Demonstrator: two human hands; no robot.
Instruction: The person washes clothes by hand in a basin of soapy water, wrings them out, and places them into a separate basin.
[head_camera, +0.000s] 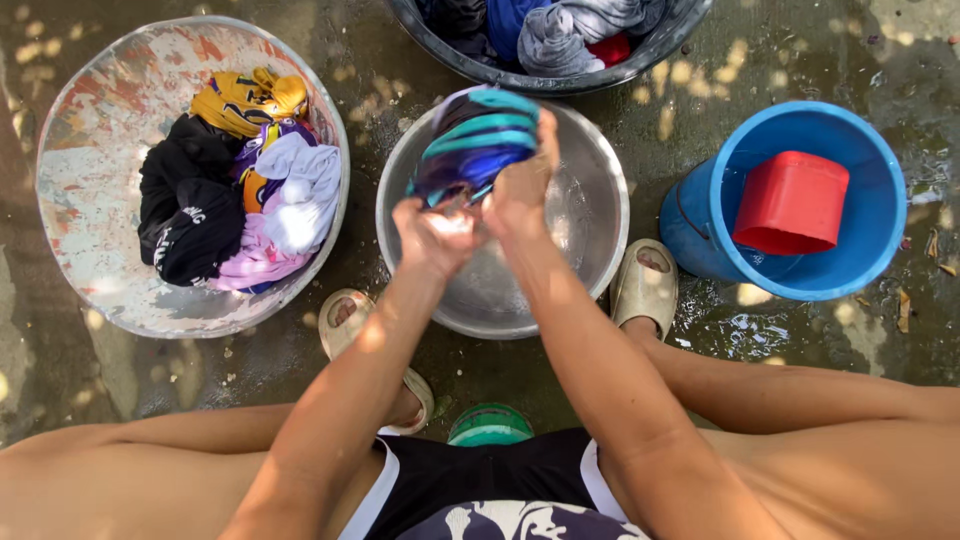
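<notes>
Daylight was bright but broken: it fell in small dappled spots over the wet grey concrete ground (60, 380), most of which lay in soft shade. Strong sun struck the left hand (432, 238) and nearly washed out its knuckles. The round shiny steel basin (600, 210) threw pale glare off the water inside. Colours were saturated and focus was sharp at the centre. Round rims bowed slightly near the edges, a wide-lens stretch. The thighs at the bottom looked soft.
</notes>
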